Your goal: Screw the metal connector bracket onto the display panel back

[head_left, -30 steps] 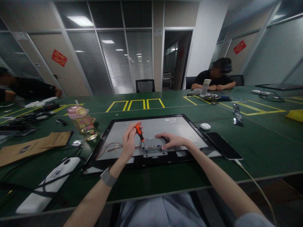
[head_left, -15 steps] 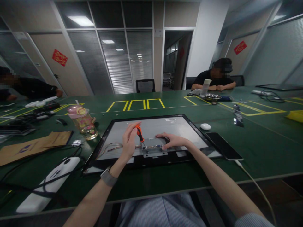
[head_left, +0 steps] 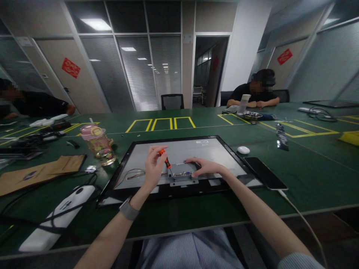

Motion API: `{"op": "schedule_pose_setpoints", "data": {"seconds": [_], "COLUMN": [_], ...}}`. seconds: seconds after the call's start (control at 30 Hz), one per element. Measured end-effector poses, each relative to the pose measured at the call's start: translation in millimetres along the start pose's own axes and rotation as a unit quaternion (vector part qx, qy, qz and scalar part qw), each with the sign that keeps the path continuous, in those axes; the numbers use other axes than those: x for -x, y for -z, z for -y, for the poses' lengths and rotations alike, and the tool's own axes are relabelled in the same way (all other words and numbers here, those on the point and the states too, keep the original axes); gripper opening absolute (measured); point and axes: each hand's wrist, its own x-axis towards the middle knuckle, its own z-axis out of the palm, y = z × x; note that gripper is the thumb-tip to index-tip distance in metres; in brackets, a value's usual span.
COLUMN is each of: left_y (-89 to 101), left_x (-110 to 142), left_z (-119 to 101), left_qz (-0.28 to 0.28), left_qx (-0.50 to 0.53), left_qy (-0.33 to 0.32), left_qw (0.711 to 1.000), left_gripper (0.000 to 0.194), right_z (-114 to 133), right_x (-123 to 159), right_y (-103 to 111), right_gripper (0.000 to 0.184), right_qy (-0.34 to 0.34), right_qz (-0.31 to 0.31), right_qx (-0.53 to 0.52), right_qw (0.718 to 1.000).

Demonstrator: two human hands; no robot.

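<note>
A monitor panel (head_left: 202, 147) lies back side up on the green table, black frame around a grey metal back. My left hand (head_left: 153, 168) is closed round an orange-handled screwdriver (head_left: 166, 161), its tip down on the left corner of a small metal bracket (head_left: 183, 177) with connector ports. My right hand (head_left: 203, 166) lies with its fingers spread on the bracket's right side and presses on it. Thin coloured wires (head_left: 134, 173) run from the bracket to the left across the panel.
A pink-lidded bottle (head_left: 98, 145) stands left of the panel, with a brown paper bag (head_left: 42, 172) and a white device with cables (head_left: 60, 215) nearer me. A black phone (head_left: 265, 172) with a cable and a white earbud case (head_left: 243, 150) lie to the right. Two other people sit at the far sides of the table.
My left fingers have shifted on the screwdriver handle, covering more of it; the handle sits slightly lower. My right hand has stayed put.
</note>
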Motion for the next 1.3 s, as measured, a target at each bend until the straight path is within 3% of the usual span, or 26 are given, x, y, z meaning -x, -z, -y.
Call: {"op": "schedule_pose_setpoints", "data": {"seconds": [0.23, 0.53, 0.77, 0.97, 1.17, 1.3], "left_y": [0.1, -1.8, -1.5, -2.5, -2.8, -2.6], "left_x": [1.8, 0.9, 0.9, 3.4, 3.8, 3.4], "left_z": [-2.2, 1.4, -5.9, -1.4, -2.3, -2.2], "left_qz": [0.013, -0.022, -0.012, 0.011, -0.006, -0.008], "left_qx": [0.056, -0.022, -0.018, 0.082, 0.005, 0.039], "left_qy": [0.064, -0.009, 0.023, 0.074, 0.022, 0.057], "left_qw": [0.996, 0.999, 0.999, 0.994, 1.000, 0.998], "left_gripper": [0.031, 0.018, 0.024, 0.032, 0.023, 0.029], "right_z": [2.6, 5.2, 5.7, 7.5, 9.8, 13.4], "right_x": [1.4, 1.5, 2.0, 2.4, 2.3, 2.2], "right_y": [-0.4, 0.6, 1.0, 1.4, 0.4, 0.5], "right_gripper": [0.075, 0.076, 0.075, 0.073, 0.074, 0.073], "right_qy": [-0.004, -0.008, -0.005, -0.003, -0.011, -0.010], "right_qz": [-0.006, 0.001, 0.001, 0.004, 0.000, -0.001], "right_qx": [0.004, 0.003, 0.004, 0.003, 0.006, 0.011], "right_qw": [1.000, 1.000, 1.000, 1.000, 1.000, 1.000]}}
